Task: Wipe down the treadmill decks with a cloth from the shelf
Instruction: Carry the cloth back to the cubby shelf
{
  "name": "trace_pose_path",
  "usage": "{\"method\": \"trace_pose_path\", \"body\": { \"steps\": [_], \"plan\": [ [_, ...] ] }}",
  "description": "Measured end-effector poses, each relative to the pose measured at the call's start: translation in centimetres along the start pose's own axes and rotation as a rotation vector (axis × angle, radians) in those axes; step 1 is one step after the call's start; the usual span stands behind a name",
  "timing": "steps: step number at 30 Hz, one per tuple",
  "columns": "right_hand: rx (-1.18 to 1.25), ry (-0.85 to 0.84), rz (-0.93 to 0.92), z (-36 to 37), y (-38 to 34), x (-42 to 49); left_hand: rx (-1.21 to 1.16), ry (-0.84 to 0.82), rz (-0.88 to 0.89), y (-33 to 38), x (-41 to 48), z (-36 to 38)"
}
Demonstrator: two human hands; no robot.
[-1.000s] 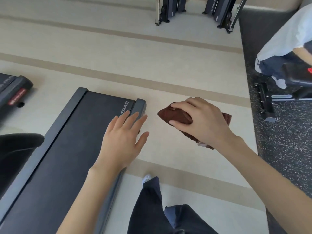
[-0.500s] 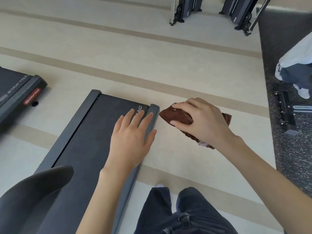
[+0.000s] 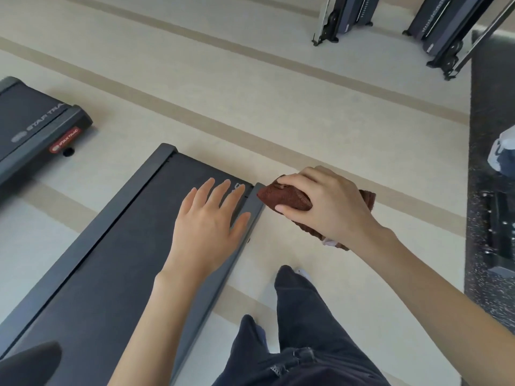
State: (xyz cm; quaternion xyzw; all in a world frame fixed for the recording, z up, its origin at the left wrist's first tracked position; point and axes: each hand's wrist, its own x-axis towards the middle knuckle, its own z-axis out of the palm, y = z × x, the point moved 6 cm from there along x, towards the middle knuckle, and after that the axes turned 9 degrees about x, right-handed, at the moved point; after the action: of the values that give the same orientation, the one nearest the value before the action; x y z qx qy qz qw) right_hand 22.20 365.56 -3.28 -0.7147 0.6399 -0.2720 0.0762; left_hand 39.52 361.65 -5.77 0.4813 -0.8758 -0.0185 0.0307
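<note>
A dark grey treadmill deck (image 3: 111,260) runs from the lower left up to the middle of the view. My left hand (image 3: 209,227) hovers flat, fingers spread, over the deck's far right corner. My right hand (image 3: 328,207) grips a folded brown cloth (image 3: 287,197), whose front tip lies at the far right corner of the deck's side rail. The rest of the cloth is hidden under my palm, with one edge showing behind my hand.
A second treadmill deck (image 3: 36,126) lies at the left edge. Two folded machines (image 3: 345,15) stand at the top right. Black speckled rubber flooring (image 3: 490,162) with equipment and another person's shoe (image 3: 501,154) lines the right side. My legs (image 3: 295,330) stand beside the deck.
The view has shifted, so the deck sits more to the right. My left hand has come over the deck's corner, and the cloth has closed in on the side rail.
</note>
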Motion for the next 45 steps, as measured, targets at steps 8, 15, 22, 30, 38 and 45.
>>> {"method": "trace_pose_path", "body": {
  "steps": [8, 15, 22, 30, 38, 45],
  "plan": [
    [0.006, -0.063, -0.028, -4.9, 10.0, 6.9, -0.006, 0.094, -0.077, 4.6, 10.8, -0.6],
    [0.022, -0.073, -0.097, -7.2, 16.2, 13.4, 0.01, 0.114, -0.15, 6.4, 18.3, -1.0],
    [0.049, 0.027, -0.186, -6.1, 20.3, 18.6, 0.031, 0.091, -0.15, 5.8, 24.9, -0.4],
    [0.054, -0.027, -0.155, -4.3, 23.9, 29.3, 0.03, 0.086, -0.143, 1.6, 35.2, 0.4],
    [0.035, -0.004, -0.143, -4.2, 25.7, 39.9, 0.055, 0.147, -0.126, -3.5, 45.1, -1.7],
    [0.03, 0.025, -0.161, -2.9, 28.7, 45.2, 0.059, 0.117, -0.144, -5.5, 50.2, -0.7]
  ]
}}
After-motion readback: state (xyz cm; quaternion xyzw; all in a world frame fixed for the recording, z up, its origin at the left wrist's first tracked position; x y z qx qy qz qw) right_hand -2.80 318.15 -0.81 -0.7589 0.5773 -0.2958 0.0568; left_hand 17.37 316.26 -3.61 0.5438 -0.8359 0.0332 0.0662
